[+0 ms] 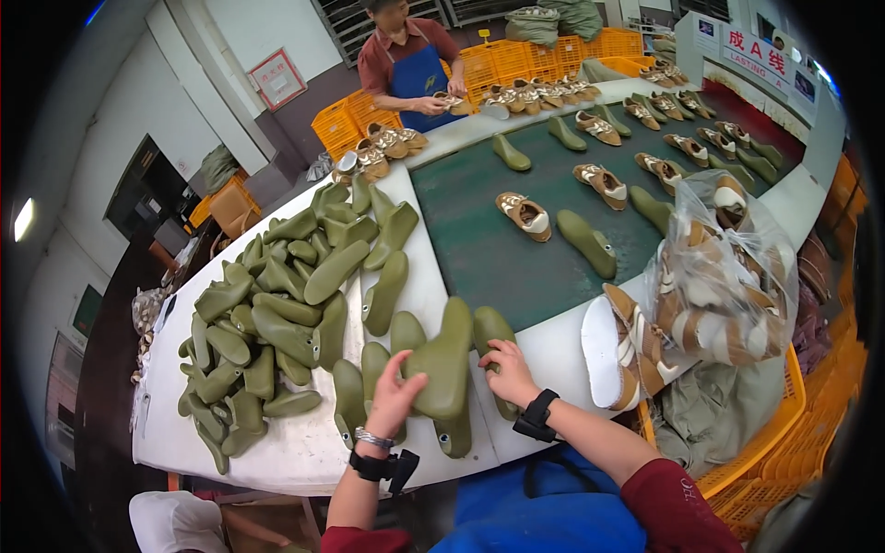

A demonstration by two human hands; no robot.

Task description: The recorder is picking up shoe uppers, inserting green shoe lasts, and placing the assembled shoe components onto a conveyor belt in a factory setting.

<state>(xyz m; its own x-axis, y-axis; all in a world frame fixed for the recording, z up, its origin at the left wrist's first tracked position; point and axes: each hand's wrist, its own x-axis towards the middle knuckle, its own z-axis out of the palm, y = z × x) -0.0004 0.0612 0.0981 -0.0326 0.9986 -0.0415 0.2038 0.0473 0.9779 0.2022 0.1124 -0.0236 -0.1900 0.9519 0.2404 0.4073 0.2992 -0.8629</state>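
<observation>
My left hand [396, 394] grips an olive-green shoe last [449, 359] by its side, sole face up, above the white table's near edge. My right hand [510, 372] is closed around the upper part of another green last [492, 328] just to the right. Beneath and beside them, more lasts stand on the table, including one [348, 398] left of my left wrist and one [453, 435] partly hidden under the held last. A large heap of green lasts [277, 323] lies to the left.
Past my hands runs a green conveyor belt [479, 267] carrying brown-and-white shoes [524, 216] and lasts. On the right are a plastic bag of shoes [724, 286], a white insole-shaped piece [601, 352] and an orange crate [784, 405]. A co-worker in a blue apron [419, 78] handles a shoe across the table.
</observation>
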